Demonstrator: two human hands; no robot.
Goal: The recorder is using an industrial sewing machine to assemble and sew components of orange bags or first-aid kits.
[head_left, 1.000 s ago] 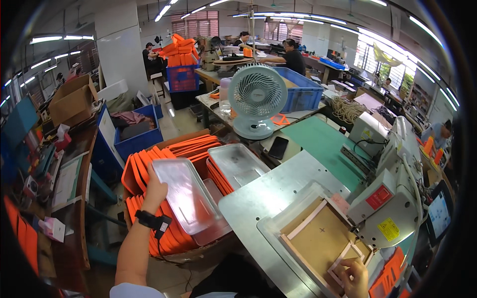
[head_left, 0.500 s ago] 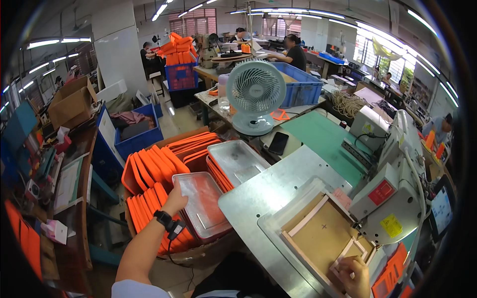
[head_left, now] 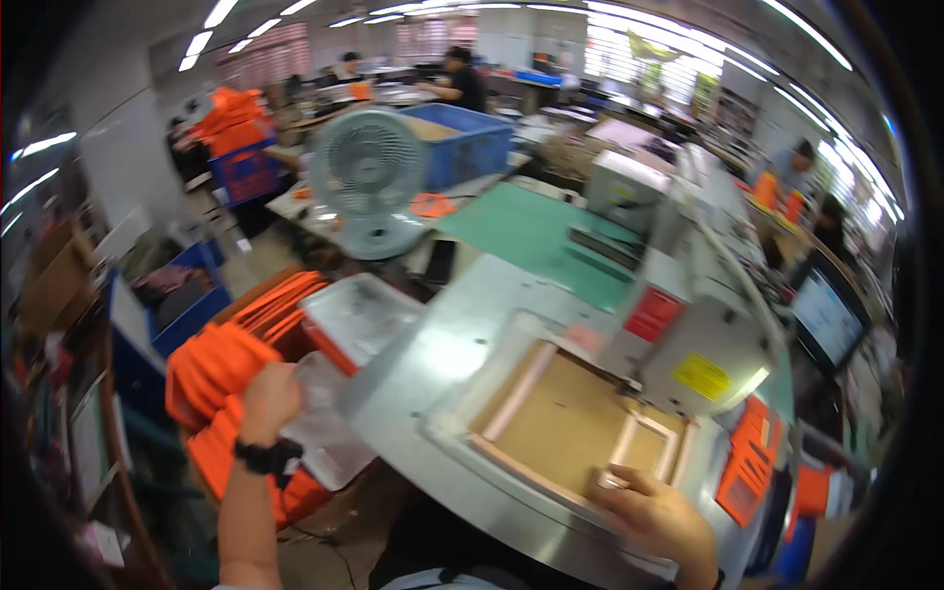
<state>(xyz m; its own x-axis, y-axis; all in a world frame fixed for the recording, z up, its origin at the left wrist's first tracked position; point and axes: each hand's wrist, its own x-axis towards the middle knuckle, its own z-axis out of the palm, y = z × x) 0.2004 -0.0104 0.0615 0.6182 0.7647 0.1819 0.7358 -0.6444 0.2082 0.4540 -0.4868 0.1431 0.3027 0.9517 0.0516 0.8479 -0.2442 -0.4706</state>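
My left hand (head_left: 270, 403) is at the left, over upright orange pieces (head_left: 211, 388) in a cardboard box, beside a pale shiny tray (head_left: 329, 433); motion blur smears its fingers. At lower right, my right hand (head_left: 644, 506) has its fingers curled at the bottom of a small pale inner frame (head_left: 664, 428), gripping it. That frame lies within a larger frame with a tan board (head_left: 551, 423), on the machine's metal plate (head_left: 403, 393). The machine head (head_left: 708, 383) stands just beyond. A second shiny tray (head_left: 359, 320) sits farther back in the box.
A fan (head_left: 369, 177), phone (head_left: 440, 261) and green mat (head_left: 501, 231) are beyond the plate. Blue crates (head_left: 462, 147) and several co-workers (head_left: 457, 84) are farther back. A screen (head_left: 826, 315) and orange pieces (head_left: 747, 462) are at the right.
The view has swung right and blurred. The shiny tray under my left hand has moved down and partly behind the hand. My right hand stays at the small frame.
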